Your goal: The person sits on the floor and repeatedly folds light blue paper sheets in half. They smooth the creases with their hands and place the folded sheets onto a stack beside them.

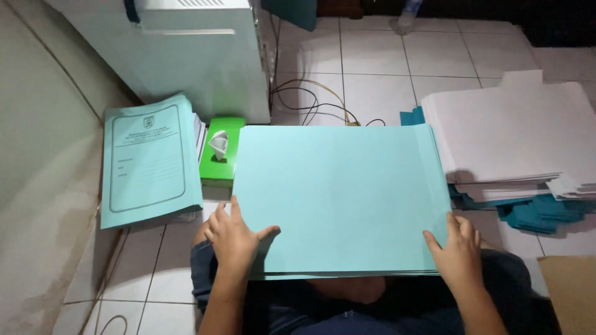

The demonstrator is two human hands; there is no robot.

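White floor tiles point(379, 68) fill the room, and the person sits on them with a stack of large pale turquoise card folders point(340, 198) resting across the lap.

The left hand point(233, 239) lies on the stack's near left corner, its fingers point(218, 224) spread flat along the left edge and the thumb stretched out over the top sheet. They press and pinch the edge rather than curl into a fist. The right hand point(459, 251) takes the near right corner in the same way, fingers point(462, 228) laid up the right edge, thumb on top. Thin edges of more sheets show just below both thumbs, so the hands hold several folders together.

Just beyond the left fingers stands a bright green tissue box point(220, 152) with a white tissue sticking out. Further left of it lies a pile of printed pale turquoise booklet covers point(151, 160), close against a beige wall point(43, 155). Behind the box rises a white cabinet point(198, 56), with dark cables point(310, 102) looping on the tiles beside it.

Beyond the right fingers sits a tall heap of white tabbed card folders point(515, 130), stacked over darker teal folders point(540, 214). A brown cardboard piece point(571, 291) lies to the right of the right hand.
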